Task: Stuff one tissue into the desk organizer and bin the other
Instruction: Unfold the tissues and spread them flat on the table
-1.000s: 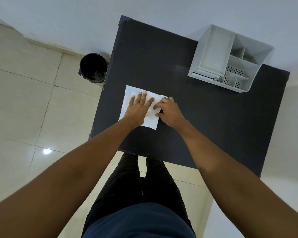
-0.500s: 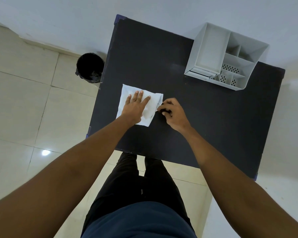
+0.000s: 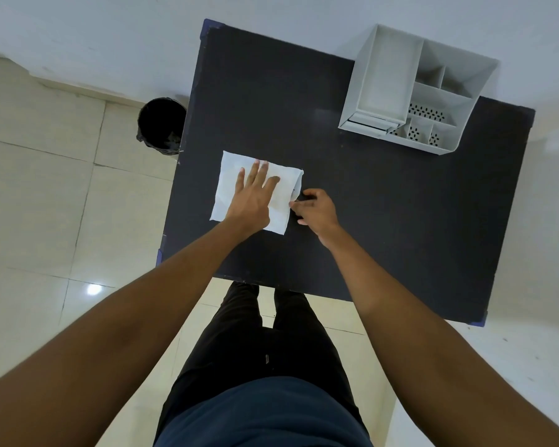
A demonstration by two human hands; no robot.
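Two tissues are what the task names, yet you can make out only one white tissue stack (image 3: 239,175), lying flat on the black table (image 3: 384,221) at about nine o'clock from the table's middle; whether it is two sheets laid together cannot be told from here. Treat it as feather-light, limp and easy to tear: it will not slide as one piece, it will crumple the moment you gather it, and a thin sheet will likely cling to the one beneath. Your best hold looks to be the right-hand edge, where the top layer curls up off the table, pinched lightly so a single sheet peels away.

Your left hand (image 3: 255,198) lies palm down on the tissue stack, fingers (image 3: 261,171) straight and only slightly spread toward twelve o'clock, pinning it rather than gripping anything. Your right hand (image 3: 315,211) sits just at three o'clock of the stack, fingers curled in tight; its thumb and fingertips meet at the lifted edge and appear to nip it, though how much paper is caught between them you cannot tell.

Up at one o'clock stands the grey desk organizer (image 3: 384,82), well apart from your hands. Down on the tiled floor (image 3: 46,204), off the table's edge at ten o'clock, is the black bin (image 3: 160,125).
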